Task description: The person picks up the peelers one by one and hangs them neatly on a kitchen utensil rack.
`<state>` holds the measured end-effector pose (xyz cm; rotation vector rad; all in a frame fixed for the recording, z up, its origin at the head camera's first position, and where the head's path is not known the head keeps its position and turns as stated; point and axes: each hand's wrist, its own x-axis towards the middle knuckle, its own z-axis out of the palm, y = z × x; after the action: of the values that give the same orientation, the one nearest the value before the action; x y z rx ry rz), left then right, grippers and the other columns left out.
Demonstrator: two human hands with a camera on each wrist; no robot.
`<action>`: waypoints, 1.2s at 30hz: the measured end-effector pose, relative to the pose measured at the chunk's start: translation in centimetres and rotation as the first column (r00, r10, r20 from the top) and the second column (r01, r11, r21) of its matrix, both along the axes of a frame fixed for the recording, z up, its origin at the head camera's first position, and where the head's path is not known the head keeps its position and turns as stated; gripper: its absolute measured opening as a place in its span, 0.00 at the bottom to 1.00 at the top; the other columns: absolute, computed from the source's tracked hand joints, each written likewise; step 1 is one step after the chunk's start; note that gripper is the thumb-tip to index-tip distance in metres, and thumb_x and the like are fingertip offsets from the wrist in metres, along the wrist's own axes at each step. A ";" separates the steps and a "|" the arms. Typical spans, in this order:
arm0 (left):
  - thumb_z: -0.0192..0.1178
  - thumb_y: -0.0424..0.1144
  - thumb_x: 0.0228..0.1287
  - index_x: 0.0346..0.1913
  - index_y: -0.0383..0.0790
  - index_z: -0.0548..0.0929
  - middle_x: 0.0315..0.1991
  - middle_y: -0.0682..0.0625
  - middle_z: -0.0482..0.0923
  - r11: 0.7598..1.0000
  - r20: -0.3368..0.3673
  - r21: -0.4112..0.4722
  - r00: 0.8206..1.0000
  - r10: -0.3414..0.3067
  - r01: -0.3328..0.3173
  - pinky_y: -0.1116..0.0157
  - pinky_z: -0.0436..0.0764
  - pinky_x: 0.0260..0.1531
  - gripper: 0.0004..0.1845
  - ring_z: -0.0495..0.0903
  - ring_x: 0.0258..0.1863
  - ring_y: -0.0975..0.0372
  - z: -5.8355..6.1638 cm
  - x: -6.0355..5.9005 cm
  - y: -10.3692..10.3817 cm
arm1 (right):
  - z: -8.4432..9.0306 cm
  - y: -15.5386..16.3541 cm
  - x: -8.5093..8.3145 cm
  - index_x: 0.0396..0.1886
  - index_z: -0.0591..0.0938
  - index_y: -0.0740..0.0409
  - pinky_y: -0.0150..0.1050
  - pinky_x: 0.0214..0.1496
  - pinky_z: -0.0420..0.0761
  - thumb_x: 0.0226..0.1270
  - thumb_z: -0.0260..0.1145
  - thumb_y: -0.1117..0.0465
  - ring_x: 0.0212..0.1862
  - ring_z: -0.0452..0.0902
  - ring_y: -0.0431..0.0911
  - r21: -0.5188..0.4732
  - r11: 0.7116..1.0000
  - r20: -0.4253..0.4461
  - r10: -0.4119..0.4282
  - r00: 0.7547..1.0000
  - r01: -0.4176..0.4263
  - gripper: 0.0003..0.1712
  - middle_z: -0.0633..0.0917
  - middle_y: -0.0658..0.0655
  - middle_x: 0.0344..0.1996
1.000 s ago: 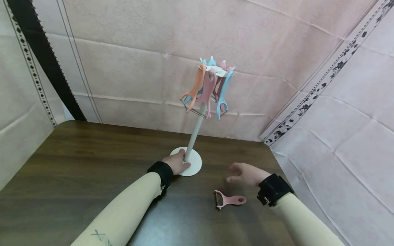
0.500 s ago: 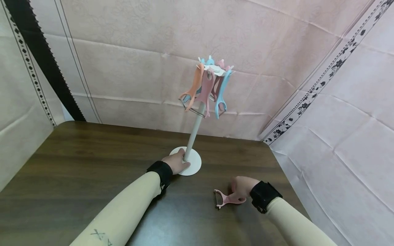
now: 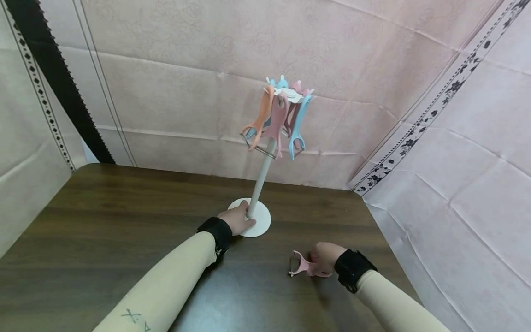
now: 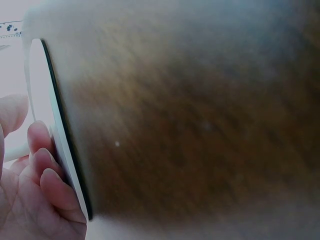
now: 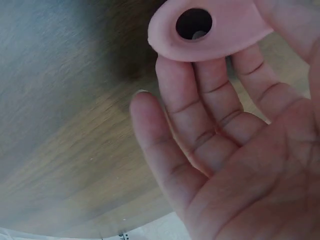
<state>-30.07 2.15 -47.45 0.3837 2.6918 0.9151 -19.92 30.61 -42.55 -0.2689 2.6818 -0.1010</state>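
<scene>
My left hand (image 3: pixel 237 218) grips the foot of a white stand's pole (image 3: pixel 261 179), fingers resting on its round base (image 3: pixel 262 222). In the left wrist view, curled fingers (image 4: pixel 52 182) lie against the base's face. Over at the right, my right hand (image 3: pixel 326 258) pinches the handle of a pink peeler (image 3: pixel 304 265), whose blade end points left and is tilted up. The right wrist view shows the handle's hole (image 5: pixel 194 24) and the fingertips beneath the handle. Orange (image 3: pixel 264 108), pink (image 3: pixel 278 115) and blue (image 3: pixel 301 122) peelers hang from the stand's top.
The brown wooden table (image 3: pixel 124 221) spreads under both hands. A pale patterned cloth (image 3: pixel 186 101) hangs behind the stand, and another white cloth (image 3: pixel 460 193) covers the right side. A black strip (image 3: pixel 66 78) runs down at the left.
My right hand has come down to the pink peeler, taken its handle and tilted it slightly up off the table. The left hand has stayed on the stand.
</scene>
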 end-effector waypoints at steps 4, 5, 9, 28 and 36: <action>0.60 0.53 0.66 0.59 0.39 0.66 0.53 0.45 0.78 1.000 -0.002 0.001 1.000 0.000 0.000 0.58 0.74 0.39 0.28 0.78 0.38 0.58 -0.4 -0.2 0.0 | 0.0 -0.2 -0.6 0.21 0.77 0.52 0.37 0.23 0.70 0.56 0.74 0.61 0.21 0.72 0.42 -0.097 0.995 0.015 0.002 1.000 -0.001 0.12 0.77 0.47 0.17; 0.60 0.53 0.67 0.59 0.39 0.66 0.53 0.45 0.78 1.000 -0.002 0.003 1.000 -0.001 0.001 0.58 0.74 0.39 0.28 0.78 0.38 0.58 -0.4 -0.2 -0.1 | 0.0 -0.2 -0.7 0.23 0.77 0.52 0.37 0.23 0.71 0.56 0.74 0.62 0.21 0.73 0.42 -0.119 0.993 0.006 0.008 1.000 -0.007 0.11 0.77 0.48 0.18; 0.60 0.53 0.67 0.60 0.39 0.66 0.53 0.45 0.78 1.000 0.000 0.007 1.000 0.000 0.000 0.57 0.74 0.39 0.28 0.78 0.38 0.58 -0.1 0.0 -0.1 | 0.5 -0.5 -1.3 0.27 0.77 0.53 0.37 0.20 0.70 0.60 0.70 0.64 0.19 0.73 0.42 -0.196 0.981 -0.033 0.005 0.999 -0.011 0.09 0.77 0.48 0.17; 0.59 0.52 0.67 0.61 0.39 0.66 0.54 0.45 0.78 1.000 -0.017 0.015 1.000 0.000 0.000 0.57 0.74 0.41 0.28 0.79 0.40 0.58 0.3 0.4 -0.1 | 6.8 -1.9 -2.6 0.36 0.76 0.51 0.38 0.25 0.69 0.67 0.67 0.58 0.23 0.69 0.41 -0.395 0.913 -0.374 -0.059 0.926 -0.102 0.06 0.77 0.47 0.22; 0.60 0.52 0.67 0.60 0.39 0.66 0.53 0.45 0.78 1.000 -0.024 0.012 1.000 0.004 -0.004 0.57 0.75 0.40 0.28 0.79 0.39 0.58 0.3 0.5 -0.1 | 8.4 -2.4 -2.4 0.35 0.79 0.51 0.38 0.27 0.69 0.66 0.68 0.60 0.25 0.69 0.42 -0.442 0.885 -0.473 -0.094 0.876 -0.144 0.04 0.77 0.46 0.23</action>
<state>-29.58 2.06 -47.19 0.3942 2.7110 0.9346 -22.37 28.19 -34.16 -0.5409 3.1142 -0.7791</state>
